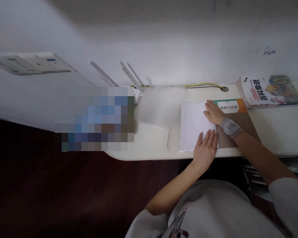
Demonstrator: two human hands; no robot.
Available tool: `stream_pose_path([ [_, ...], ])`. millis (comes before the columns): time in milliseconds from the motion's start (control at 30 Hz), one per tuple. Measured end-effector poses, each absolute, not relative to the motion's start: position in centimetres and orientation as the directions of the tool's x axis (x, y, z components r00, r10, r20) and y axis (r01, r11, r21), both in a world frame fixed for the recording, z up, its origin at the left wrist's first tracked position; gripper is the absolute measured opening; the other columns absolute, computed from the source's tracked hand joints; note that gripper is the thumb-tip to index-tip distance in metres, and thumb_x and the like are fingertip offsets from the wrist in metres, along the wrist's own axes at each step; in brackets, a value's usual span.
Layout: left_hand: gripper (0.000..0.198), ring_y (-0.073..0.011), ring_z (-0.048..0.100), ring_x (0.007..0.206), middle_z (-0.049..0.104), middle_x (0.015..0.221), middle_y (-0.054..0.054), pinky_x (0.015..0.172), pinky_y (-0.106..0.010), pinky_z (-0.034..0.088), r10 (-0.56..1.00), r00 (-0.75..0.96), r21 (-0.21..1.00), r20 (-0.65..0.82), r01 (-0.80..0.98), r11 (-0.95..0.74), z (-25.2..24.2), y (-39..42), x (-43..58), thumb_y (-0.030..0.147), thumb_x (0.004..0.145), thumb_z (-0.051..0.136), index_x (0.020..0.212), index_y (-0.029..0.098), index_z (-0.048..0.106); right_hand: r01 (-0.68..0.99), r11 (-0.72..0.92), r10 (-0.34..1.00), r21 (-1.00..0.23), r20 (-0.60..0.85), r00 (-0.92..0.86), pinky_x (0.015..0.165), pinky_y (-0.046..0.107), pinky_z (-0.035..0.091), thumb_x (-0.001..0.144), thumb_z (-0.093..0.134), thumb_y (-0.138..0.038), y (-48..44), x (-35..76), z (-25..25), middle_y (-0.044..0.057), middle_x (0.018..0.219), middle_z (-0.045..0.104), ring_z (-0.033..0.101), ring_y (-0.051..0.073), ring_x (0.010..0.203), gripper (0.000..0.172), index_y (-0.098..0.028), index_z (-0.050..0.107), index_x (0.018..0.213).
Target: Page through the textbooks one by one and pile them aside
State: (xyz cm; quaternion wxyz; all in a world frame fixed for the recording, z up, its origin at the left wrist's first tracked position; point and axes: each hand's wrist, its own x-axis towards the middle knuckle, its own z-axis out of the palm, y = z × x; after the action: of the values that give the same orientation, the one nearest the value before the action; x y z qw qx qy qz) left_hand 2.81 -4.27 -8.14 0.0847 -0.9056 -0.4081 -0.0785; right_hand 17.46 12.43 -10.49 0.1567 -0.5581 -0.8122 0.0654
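A textbook (235, 129) with a teal, orange and brown cover lies flat on the white desk. To its left, meeting or overlapping it, is a plain white sheet (192, 125) with a thin shiny lower edge; whether it is a loose page or part of a book cover, I cannot tell. My right hand (215, 113), with a grey band at the wrist, rests flat across the seam near the top, fingers stretched leftward. Lower down, my left hand (205, 150) lies on the sheet's bottom right part, its fingers extended along the seam. Neither hand grips anything.
A stack of magazines (273, 91) sits at the back right. Yellow and black cables (203, 85) run along the wall to a desk hole (224, 89). A blurred-out bluish item (104, 115) stands at the left end. The desk's front edge (144, 159) curves at left.
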Motion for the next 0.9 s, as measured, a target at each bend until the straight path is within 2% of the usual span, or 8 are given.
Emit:
stream_pose_path([
  [233,0.045,-0.0249,0.035,0.136,0.041,0.144,-0.015,0.109,-0.045,0.035,0.721,0.657,-0.083,0.219,0.749,-0.657,-9.1,-4.1,1.8,0.013,0.094,0.033,0.137,0.008,0.045,0.883,0.394,0.914,-0.255,0.215,-0.345,0.115,0.049,0.02,0.094,0.025,-0.049,12.0,17.1,-10.6,0.021,0.151,0.03,0.021,0.033,0.142,0.068,0.0,0.039,0.138],
  [567,0.05,-0.0233,0.032,0.138,0.037,0.146,-0.018,0.111,-0.043,0.033,0.756,0.634,0.038,0.163,0.762,-0.647,-10.1,-4.1,1.5,0.01,0.091,0.035,0.141,0.006,0.036,0.907,0.365,0.928,-0.209,0.163,-0.336,0.114,0.049,0.02,0.092,0.022,-0.056,11.8,16.5,-10.6,0.027,0.15,0.027,0.019,0.034,0.142,0.078,0.006,0.038,0.137],
  [633,0.048,-0.0247,0.032,0.138,0.038,0.146,-0.018,0.111,-0.045,0.031,0.747,0.647,0.082,0.154,0.745,-0.662,-10.0,-4.0,1.4,0.014,0.093,0.035,0.141,0.006,0.036,0.917,0.35,0.934,-0.19,0.15,-0.325,0.115,0.047,0.02,0.092,0.025,-0.054,11.7,16.3,-10.3,0.025,0.149,0.03,0.02,0.033,0.142,0.075,0.005,0.039,0.137],
  [733,0.051,-0.0283,0.031,0.138,0.038,0.147,-0.019,0.109,-0.047,0.034,0.722,0.662,0.205,0.2,0.693,-0.692,-9.6,-3.4,0.1,0.032,0.095,0.039,0.14,0.008,0.036,0.925,0.331,0.941,-0.187,0.14,-0.309,0.115,0.045,0.019,0.093,0.026,-0.049,11.6,16.2,-9.9,0.024,0.15,0.03,0.021,0.032,0.142,0.071,0.005,0.038,0.138],
  [800,0.052,-0.0283,0.031,0.139,0.037,0.147,-0.018,0.108,-0.046,0.036,0.773,0.567,0.297,0.285,0.714,-0.634,-9.1,-2.4,-1.7,0.037,0.095,0.039,0.14,0.012,0.036,0.93,0.305,0.949,-0.207,0.144,-0.28,0.115,0.044,0.02,0.094,0.024,-0.046,11.4,16.3,-9.6,0.024,0.151,0.028,0.021,0.032,0.142,0.07,0.006,0.036,0.139],
  [900,0.043,-0.0285,0.038,0.135,0.044,0.142,-0.02,0.107,-0.046,0.037,0.899,0.228,0.389,0.375,0.841,-0.376,-7.9,-0.3,-5.9,0.033,0.094,0.039,0.132,0.014,0.046,0.938,0.24,0.967,-0.249,0.146,-0.208,0.114,0.045,0.023,0.094,0.021,-0.046,10.3,16.5,-9.3,0.026,0.151,0.026,0.023,0.032,0.141,0.07,0.007,0.033,0.139],
])
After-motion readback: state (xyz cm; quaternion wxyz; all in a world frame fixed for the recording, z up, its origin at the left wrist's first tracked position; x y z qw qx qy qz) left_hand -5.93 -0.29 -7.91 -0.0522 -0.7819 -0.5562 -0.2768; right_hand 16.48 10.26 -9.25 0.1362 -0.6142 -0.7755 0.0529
